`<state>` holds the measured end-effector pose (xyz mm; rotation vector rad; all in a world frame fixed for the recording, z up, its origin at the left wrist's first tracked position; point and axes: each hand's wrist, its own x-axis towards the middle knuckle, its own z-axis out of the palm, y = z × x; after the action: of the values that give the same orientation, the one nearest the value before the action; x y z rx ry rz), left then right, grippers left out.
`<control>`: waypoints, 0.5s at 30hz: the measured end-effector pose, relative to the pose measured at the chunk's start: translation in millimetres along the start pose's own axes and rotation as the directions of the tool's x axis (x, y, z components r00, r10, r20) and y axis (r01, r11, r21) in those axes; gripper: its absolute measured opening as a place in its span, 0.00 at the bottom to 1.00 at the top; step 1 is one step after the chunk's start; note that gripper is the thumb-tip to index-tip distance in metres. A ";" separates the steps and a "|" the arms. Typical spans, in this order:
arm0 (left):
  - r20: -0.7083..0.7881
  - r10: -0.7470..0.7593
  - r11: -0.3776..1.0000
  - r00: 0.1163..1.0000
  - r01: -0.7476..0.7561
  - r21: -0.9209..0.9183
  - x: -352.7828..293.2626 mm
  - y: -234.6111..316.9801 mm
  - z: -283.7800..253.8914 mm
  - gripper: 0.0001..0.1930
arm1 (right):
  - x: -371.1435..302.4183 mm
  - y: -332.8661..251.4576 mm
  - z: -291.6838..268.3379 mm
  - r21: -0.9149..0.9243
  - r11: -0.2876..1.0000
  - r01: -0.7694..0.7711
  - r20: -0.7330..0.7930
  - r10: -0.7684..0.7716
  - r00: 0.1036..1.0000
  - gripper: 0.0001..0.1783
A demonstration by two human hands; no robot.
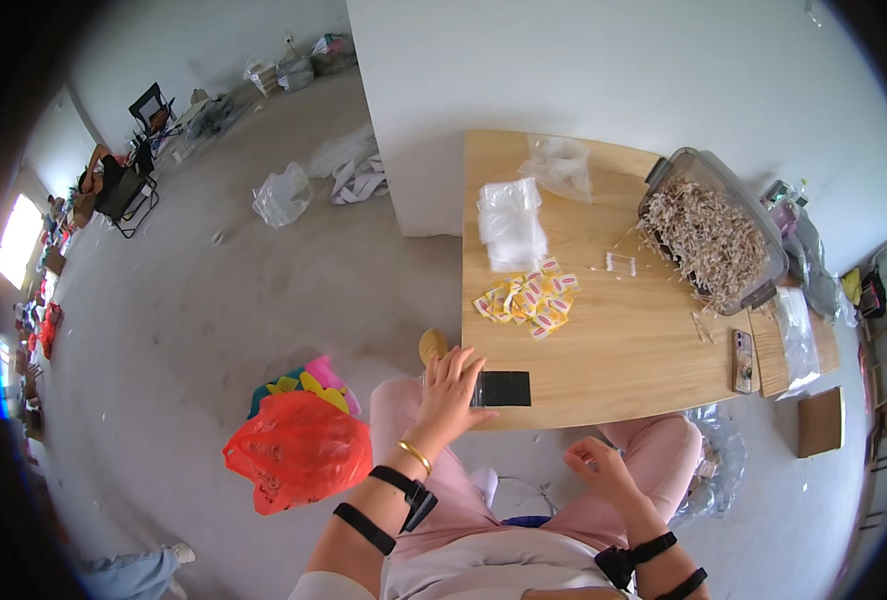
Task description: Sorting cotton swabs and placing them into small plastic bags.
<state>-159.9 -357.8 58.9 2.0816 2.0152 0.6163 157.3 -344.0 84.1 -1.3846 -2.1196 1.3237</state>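
My left hand (449, 388) lies at the table's near left corner, fingers outstretched. Its fingertips and thumb reach the left end of a flat black rectangle (507, 388), which lies on the tabletop. The hand covers part of that end, so I cannot tell how the two meet. Over my lap, below the table's front edge, hovers my right hand (604, 472). Its fingers are loosely bent with a gap at the thumb, and nothing shows in them. Beyond the black rectangle lie a loose heap of small yellow-and-white printed cards (529, 300) and a stack of clear plastic bags (512, 225).
A grey plastic bin (719, 160) lies tipped at the table's right, full of cotton swabs (709, 240), some spilled. A phone (743, 360) lies near the right edge. More clear bags (561, 163) are at the back. A red plastic bag (299, 450) stands on the floor, left.
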 end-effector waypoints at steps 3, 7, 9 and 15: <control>0.053 0.011 0.995 0.999 -0.016 0.097 -15.3 9.1 12.9 0.47 | 0.5 8.3 -0.4 -0.019 1.000 0.006 -0.006 -0.006 1.000 0.12; 0.154 0.019 0.992 0.988 -0.038 0.117 -36.5 26.4 27.1 0.50 | 0.2 11.9 1.3 0.002 1.000 0.028 -0.007 -0.028 1.000 0.12; 0.143 0.053 0.989 0.988 -0.072 0.131 -39.5 37.8 28.7 0.49 | -1.2 13.7 -2.6 0.006 0.999 0.037 -0.017 -0.037 0.999 0.12; 0.358 0.063 0.972 0.932 -0.138 0.188 -47.4 51.5 31.0 0.49 | -3.8 48.4 -4.1 -0.057 0.998 0.012 -0.001 -0.012 1.000 0.17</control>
<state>-100.0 -403.1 44.0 2.2312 1.8430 0.0327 189.7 -339.2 48.0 -1.3921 -2.1774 1.2674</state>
